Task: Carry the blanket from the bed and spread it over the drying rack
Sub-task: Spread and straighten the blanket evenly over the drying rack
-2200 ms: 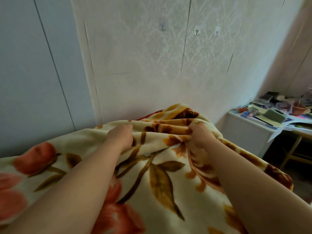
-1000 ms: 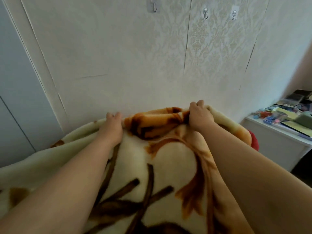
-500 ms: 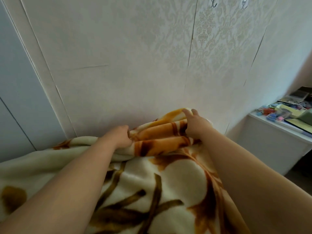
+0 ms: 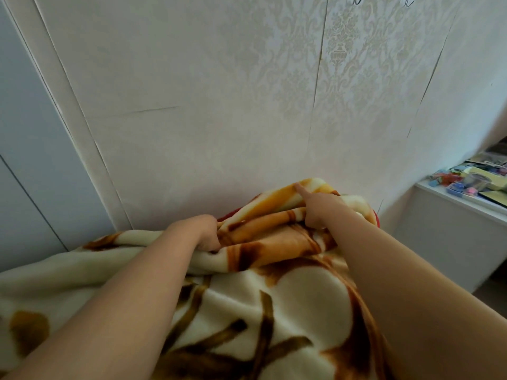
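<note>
The blanket [image 4: 274,311] fills the lower half of the frame, draped over something hidden beneath it, presumably the rack, with its bunched orange border heaped at centre against the wall [image 4: 219,119]. The left hand [image 4: 201,233] is closed into the folds at centre, fingers curled around a handful of cloth. The right hand [image 4: 319,211], just right of centre, lies on top of the heap with the forefinger stretched out and the other fingers tucked under; whether those hold cloth cannot be told.

The step looks like spreading. To do it well, the person should find the hem in the heap, pull it apart sideways with both hands and push it over the far side, so no thick folds stay doubled.

No real container shows; the white desk [image 4: 452,223] at right carries blurred clutter, with nothing to tell apart.
</note>
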